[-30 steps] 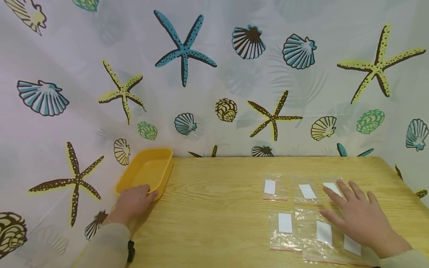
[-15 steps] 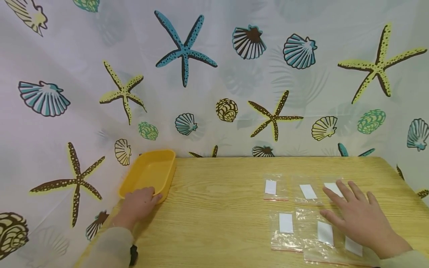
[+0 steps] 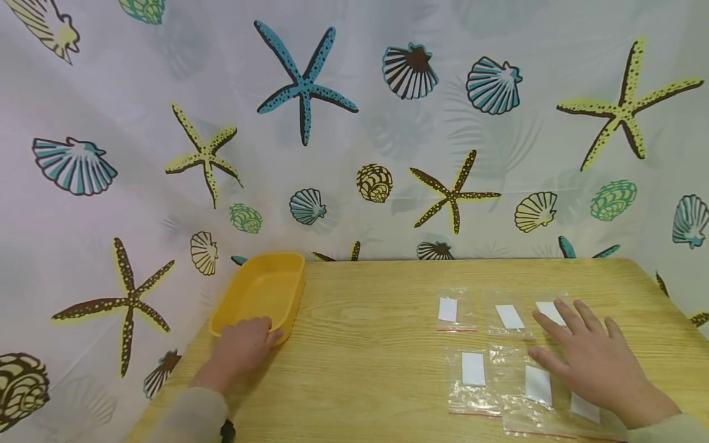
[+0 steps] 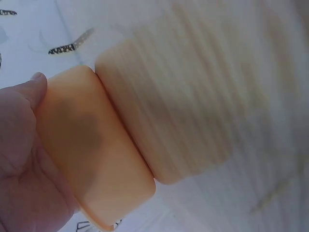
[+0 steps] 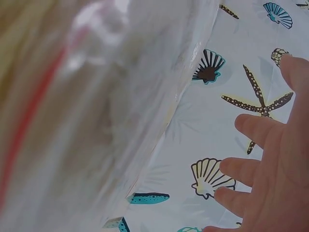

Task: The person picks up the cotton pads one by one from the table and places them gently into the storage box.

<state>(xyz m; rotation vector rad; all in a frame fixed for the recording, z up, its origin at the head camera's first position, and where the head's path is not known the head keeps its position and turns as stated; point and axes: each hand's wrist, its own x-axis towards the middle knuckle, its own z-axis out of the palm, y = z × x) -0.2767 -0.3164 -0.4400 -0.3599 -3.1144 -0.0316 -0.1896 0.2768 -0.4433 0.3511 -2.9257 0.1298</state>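
Observation:
At the table's left side, my left hand (image 3: 244, 347) grips the near rim of a yellow plastic tray (image 3: 260, 295). The left wrist view has the thumb and palm of the left hand (image 4: 29, 159) against the tray's outer wall (image 4: 96, 145). Over on the right, my right hand (image 3: 598, 363) lies with its fingers spread above small clear zip bags, and nothing is pinched in it. Each bag, such as the lower left bag (image 3: 473, 397), shows a white card (image 3: 472, 369). The right hand partly covers the bags at the far right.
The wood-grain table (image 3: 360, 344) runs between the tray and the bags. A white curtain (image 3: 343, 135) printed with starfish and shells hangs along its back and sides. A blurred, shiny bag (image 5: 106, 96) with a red strip fills the left of the right wrist view.
My left hand has slid the tray a short way to the right and toward me, away from the left curtain. The right hand and the bags stay put.

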